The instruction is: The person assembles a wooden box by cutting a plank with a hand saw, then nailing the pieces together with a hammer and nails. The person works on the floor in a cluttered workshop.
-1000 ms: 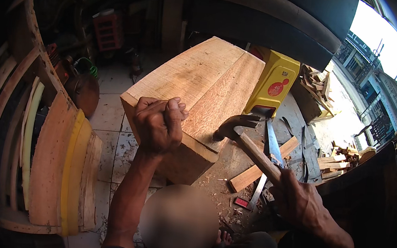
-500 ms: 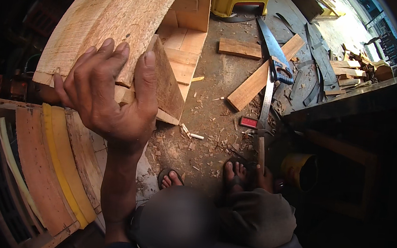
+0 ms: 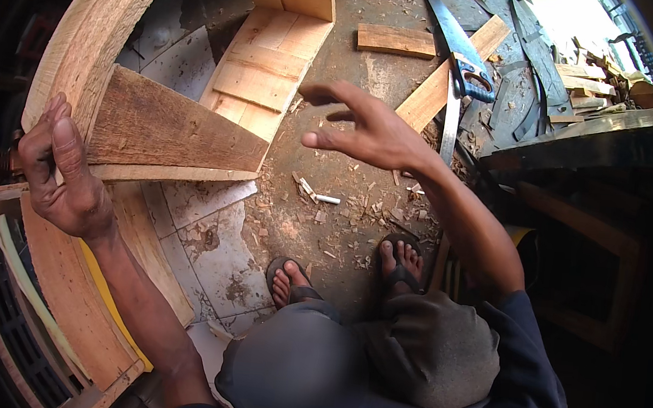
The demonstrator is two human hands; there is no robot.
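A wooden frame (image 3: 178,125) stands at the left, with a broad curved board (image 3: 97,32) along its far left side. Its dark, tapering end board faces me. My left hand (image 3: 72,182) is wrapped round the frame's near left corner, thumb uppermost. Over the floor in the middle, my right hand (image 3: 368,130) hangs in the air with fingers apart and nothing in them. It is apart from the frame's pale slatted side (image 3: 264,70). Beyond it lies a handsaw (image 3: 463,57) with a blue handle.
Two loose planks, one short (image 3: 397,41) and one long (image 3: 428,104), lie near the saw. Wood chips (image 3: 318,215) litter the floor round my feet. A crate (image 3: 84,400) of curved wooden pieces stands at lower left. Offcuts (image 3: 593,87) are heaped at far right.
The frame has shifted left and turned, uncovering floor tiles inside it. My left hand moved left with it. My right hand rose from beside a hammer at lower right and is now empty.
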